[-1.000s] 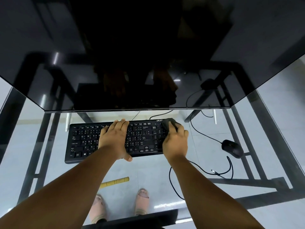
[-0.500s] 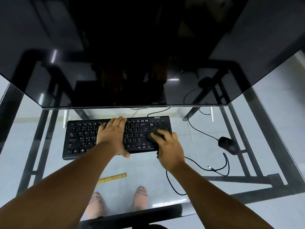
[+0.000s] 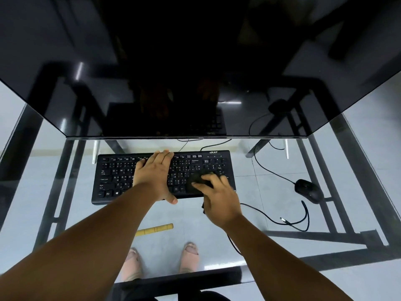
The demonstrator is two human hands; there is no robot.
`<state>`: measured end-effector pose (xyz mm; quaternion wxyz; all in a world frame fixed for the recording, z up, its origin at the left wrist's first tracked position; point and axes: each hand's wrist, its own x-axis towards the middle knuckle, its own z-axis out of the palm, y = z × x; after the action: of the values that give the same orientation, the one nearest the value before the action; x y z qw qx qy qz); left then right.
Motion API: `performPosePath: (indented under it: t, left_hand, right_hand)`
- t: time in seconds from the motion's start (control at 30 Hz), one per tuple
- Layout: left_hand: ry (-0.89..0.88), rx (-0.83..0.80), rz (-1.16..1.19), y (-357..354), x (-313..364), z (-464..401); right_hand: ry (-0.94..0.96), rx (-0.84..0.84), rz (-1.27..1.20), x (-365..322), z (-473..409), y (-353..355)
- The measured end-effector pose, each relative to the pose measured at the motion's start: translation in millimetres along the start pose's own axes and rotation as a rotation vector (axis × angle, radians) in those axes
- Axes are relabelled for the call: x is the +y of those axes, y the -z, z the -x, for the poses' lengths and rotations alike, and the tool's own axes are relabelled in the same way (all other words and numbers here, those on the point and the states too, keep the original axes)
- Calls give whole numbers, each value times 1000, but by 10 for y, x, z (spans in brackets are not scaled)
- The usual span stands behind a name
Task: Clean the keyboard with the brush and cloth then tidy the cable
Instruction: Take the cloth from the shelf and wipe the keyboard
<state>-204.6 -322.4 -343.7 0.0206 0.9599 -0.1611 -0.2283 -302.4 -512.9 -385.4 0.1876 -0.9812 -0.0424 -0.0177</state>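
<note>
A black keyboard (image 3: 112, 177) lies on the glass desk (image 3: 249, 192) below the monitor. My left hand (image 3: 155, 177) rests flat on its middle keys, fingers together, holding it down. My right hand (image 3: 219, 198) presses a dark cloth (image 3: 198, 181) onto the keys at the keyboard's lower right. The cloth is bunched under my fingers and partly hidden. The keyboard's black cable (image 3: 267, 216) runs from under my right hand across the glass to a loose plug (image 3: 283, 220). A yellow brush handle (image 3: 155, 229) lies near the desk's front edge.
A large dark monitor (image 3: 195, 72) fills the upper view, overhanging the desk. A black mouse (image 3: 309, 190) sits at the right with its cable (image 3: 267, 168) running back under the monitor. The black desk frame and my feet show through the glass.
My right hand slid the cloth from the keyboard's top right corner down and left to the lower right keys. My left hand has stayed in place on the keyboard.
</note>
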Motion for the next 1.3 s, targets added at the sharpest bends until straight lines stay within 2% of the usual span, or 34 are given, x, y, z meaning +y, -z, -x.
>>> performPosePath:
  t: [0.1, 0.27, 0.33, 0.43, 0.5, 0.63, 0.8, 0.9, 0.97, 1.1, 1.17, 1.3]
  left_hand:
    - [-2, 6, 12, -16, -23, -14]
    - [0, 1, 2, -22, -22, -30]
    - [-2, 1, 5, -19, -20, -26]
    - [4, -2, 12, -14, -24, -23]
    - [3, -4, 5, -5, -22, -30]
    - [3, 0, -2, -11, -21, -27]
    - [8, -3, 1, -6, -16, -23]
    - [2, 0, -11, 5, -6, -22]
    - [3, 1, -14, 7, 10, -13]
    - [10, -7, -10, 20, 23, -7]
    - [14, -10, -7, 33, 30, -10]
    - [18, -8, -11, 38, 42, -7]
  right_hand:
    - [-103, 81, -45, 34, 36, -10]
    - [60, -18, -17, -150, -74, -43]
    - [4, 42, -17, -53, -73, -16]
    - [-179, 166, -67, 36, -55, -15]
    - [-187, 159, -60, -58, -74, -43]
    - [-86, 53, -26, -170, -132, -55]
    - [-222, 149, -46, -40, -138, 9]
    - [-69, 53, -34, -89, -149, 5]
    - [-34, 36, -6, 1, -152, 47]
    - [-211, 223, -62, 403, -1, 127]
    - [-163, 230, -83, 483, 68, 138]
    - [124, 73, -77, 321, 42, 90]
